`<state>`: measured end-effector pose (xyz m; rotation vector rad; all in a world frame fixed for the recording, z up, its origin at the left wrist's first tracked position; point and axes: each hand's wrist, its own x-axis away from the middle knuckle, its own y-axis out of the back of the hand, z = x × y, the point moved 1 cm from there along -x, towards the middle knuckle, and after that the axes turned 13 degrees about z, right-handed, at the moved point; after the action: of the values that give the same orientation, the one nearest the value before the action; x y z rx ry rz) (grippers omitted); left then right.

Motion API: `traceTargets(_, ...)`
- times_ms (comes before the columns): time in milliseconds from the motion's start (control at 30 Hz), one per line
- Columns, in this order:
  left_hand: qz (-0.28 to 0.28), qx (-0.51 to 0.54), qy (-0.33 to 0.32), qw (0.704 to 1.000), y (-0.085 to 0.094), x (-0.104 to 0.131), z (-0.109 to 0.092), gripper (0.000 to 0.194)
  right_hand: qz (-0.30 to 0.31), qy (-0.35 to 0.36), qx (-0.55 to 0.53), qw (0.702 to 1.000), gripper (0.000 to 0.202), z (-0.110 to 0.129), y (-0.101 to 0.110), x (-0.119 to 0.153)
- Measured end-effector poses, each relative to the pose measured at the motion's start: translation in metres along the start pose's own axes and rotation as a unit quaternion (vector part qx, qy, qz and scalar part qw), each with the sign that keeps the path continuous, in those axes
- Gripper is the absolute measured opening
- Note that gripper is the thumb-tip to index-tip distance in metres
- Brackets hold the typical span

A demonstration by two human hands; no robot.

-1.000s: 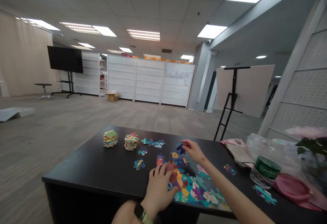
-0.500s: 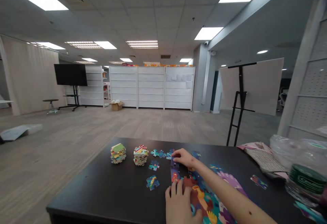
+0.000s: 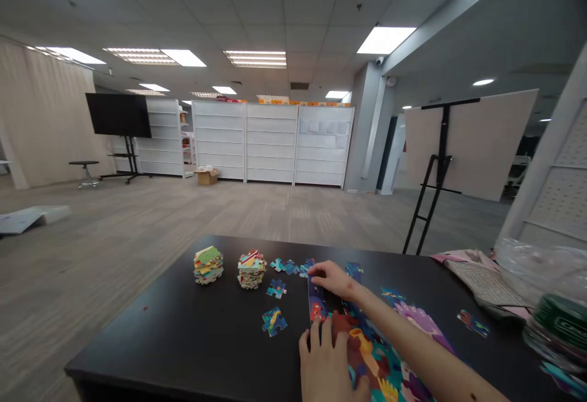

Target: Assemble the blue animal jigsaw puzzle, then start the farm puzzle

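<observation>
A partly joined jigsaw puzzle [image 3: 385, 362] in bright colours lies on the black table. My left hand [image 3: 328, 359] rests on its left edge, fingers spread and flat. Farther off, my right hand [image 3: 334, 278] is closed in a pinch at a puzzle piece [image 3: 312, 279] at the top of the puzzle's left strip; its fingers partly hide the piece. Joined blue pieces [image 3: 290, 267] run leftward from there. Two loose pieces, a dark blue puzzle piece [image 3: 276, 288] and a blue-yellow puzzle piece [image 3: 274, 321], lie left of the strip.
Two stacks of pieces, a left stack [image 3: 208, 265] and a right stack [image 3: 252, 269], stand toward the table's far left. On the right are a loose piece [image 3: 473, 323], a folded cloth bag [image 3: 479, 283] and a clear plastic jar with a green label [image 3: 562, 328].
The view has tipped slightly downward, so the room sits higher in the picture. Both hands stay at nearly the same places on the puzzle.
</observation>
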<state>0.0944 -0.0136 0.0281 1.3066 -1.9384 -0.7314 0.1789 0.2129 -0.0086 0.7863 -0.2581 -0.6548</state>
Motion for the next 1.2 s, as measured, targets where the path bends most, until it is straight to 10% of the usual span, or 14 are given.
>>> traceTargets(233,0.023,-0.032,0.059,0.997,-0.001,-0.004,-0.008,0.066,-0.059,-0.034,0.113,0.991,0.028,0.002,0.005,0.006)
traceTargets(567,0.053,-0.053,0.065,0.995,-0.001,-0.012,-0.004,0.066,-0.075,-0.143,0.158,0.974,0.05,-0.075,0.092,0.075)
traceTargets(1000,0.035,-0.058,0.062,0.996,0.001,-0.001,-0.011,0.064,-0.109,-0.222,0.152,0.957,0.056,-0.08,0.099,0.08)
traceTargets(1200,0.04,-0.061,0.062,0.995,-0.001,-0.004,-0.01,0.066,-0.186,-0.216,0.074,0.956,0.026,-0.069,0.11,0.083)
